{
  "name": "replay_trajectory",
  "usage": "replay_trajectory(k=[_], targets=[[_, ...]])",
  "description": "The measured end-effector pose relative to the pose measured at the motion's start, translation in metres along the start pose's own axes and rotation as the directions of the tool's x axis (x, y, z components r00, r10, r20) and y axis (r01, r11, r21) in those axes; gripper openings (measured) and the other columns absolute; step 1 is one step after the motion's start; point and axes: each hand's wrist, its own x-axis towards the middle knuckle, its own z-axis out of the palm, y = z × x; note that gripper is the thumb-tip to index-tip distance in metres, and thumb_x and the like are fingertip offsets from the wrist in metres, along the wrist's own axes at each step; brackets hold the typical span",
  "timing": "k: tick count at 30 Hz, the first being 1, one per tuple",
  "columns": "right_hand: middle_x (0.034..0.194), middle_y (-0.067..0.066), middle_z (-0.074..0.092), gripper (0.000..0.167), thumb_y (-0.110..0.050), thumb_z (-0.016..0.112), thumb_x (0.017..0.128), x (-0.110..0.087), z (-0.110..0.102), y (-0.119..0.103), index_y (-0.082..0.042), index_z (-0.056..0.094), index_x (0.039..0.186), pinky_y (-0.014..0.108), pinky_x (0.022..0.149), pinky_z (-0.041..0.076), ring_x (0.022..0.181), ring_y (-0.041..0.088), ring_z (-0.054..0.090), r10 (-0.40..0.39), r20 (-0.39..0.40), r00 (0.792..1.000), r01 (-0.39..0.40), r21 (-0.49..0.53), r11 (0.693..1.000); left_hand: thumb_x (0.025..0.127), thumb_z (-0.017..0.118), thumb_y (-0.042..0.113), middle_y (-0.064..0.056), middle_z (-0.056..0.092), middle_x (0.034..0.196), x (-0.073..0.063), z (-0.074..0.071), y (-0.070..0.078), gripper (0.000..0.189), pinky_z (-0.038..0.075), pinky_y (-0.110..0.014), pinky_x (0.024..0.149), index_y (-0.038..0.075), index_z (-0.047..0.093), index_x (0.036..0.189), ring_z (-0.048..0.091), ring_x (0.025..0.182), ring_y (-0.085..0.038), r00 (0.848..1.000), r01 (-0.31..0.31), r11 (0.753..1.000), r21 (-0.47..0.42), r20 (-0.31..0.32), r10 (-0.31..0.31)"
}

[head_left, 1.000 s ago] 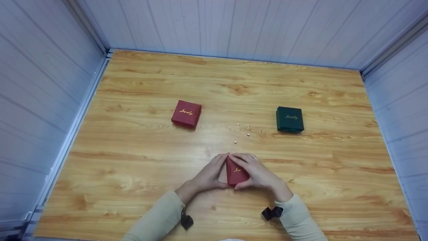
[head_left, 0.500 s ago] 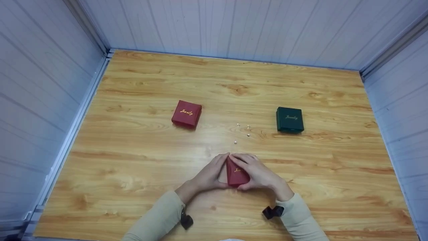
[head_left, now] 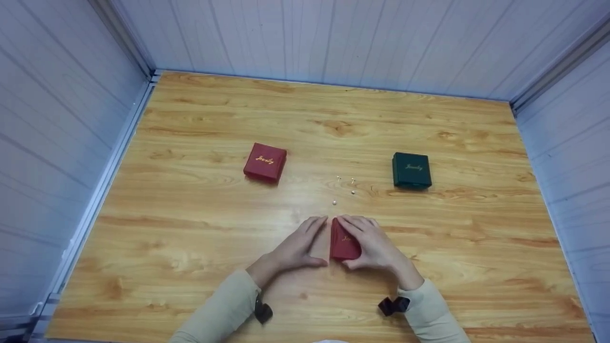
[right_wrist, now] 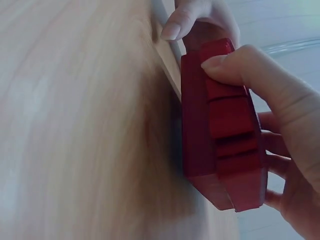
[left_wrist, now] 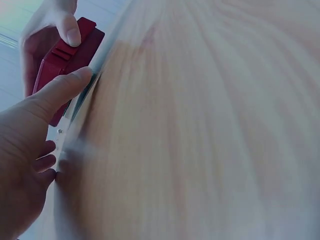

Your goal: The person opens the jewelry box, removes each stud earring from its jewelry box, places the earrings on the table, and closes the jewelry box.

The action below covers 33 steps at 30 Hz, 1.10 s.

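Note:
My right hand [head_left: 374, 243] grips a red jewelry box [head_left: 340, 244] between its thumb and fingers, near the front middle of the table. The right wrist view shows the thumb pressed on the side of the red box [right_wrist: 200, 120], whose lid is closed. To the left, my left hand [head_left: 293, 247] stands apart from the box, thumb and fingers spread in a C shape around nothing. Just beyond the hands lie small earrings or studs [head_left: 334, 203], too tiny to tell exactly.
Another red jewelry box [head_left: 265, 163] sits closed at the back left. At the back right is a closed dark green jewelry box [head_left: 411, 170]. Pale panel walls [head_left: 305, 38] bound the wooden table [head_left: 190, 200] at the back and both sides.
The right hand has moved slightly right with the red box. My left hand, which was touching the box's left side, is now separated from it by a gap.

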Motion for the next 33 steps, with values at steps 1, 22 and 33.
replay_trajectory(k=[1,22,33], targets=[[0.129,0.014,0.044,0.093,-0.041,0.076,0.057,-0.001,-0.001,0.001,0.0,0.039,0.132,0.045,0.094,0.03,0.115,0.026,0.039,0.011,-0.008,1.0,-0.011,-0.001,1.0,0.067,0.074,0.041,-0.012,0.03,0.134,0.0,-0.001,0.0,0.099,0.026,-0.032,0.102,0.002,0.018,0.139,0.03,0.123,-0.022,1.0,0.004,1.0,-0.003,0.002,-0.004],[0.128,0.016,0.045,0.094,-0.039,0.079,0.056,-0.03,-0.016,0.018,-0.001,0.04,0.132,0.048,0.091,0.031,0.112,0.033,0.041,0.244,-0.123,0.962,-0.244,0.016,0.97,0.079,0.066,0.021,-0.01,0.034,0.132,0.009,-0.064,-0.015,0.067,0.029,-0.033,0.101,0.003,0.032,0.134,0.035,0.121,-0.02,0.997,0.069,0.993,0.095,-0.039,-0.065],[0.126,0.02,0.045,0.092,-0.037,0.08,0.055,-0.047,-0.021,0.029,0.001,0.041,0.13,0.053,0.088,0.032,0.111,0.035,0.041,0.274,-0.182,0.944,-0.279,0.002,0.96,0.081,0.063,0.024,-0.011,0.031,0.137,0.017,-0.105,-0.035,0.066,0.021,-0.036,0.104,0.005,0.032,0.136,0.026,0.127,-0.022,0.984,0.178,0.967,0.183,-0.056,-0.17]])
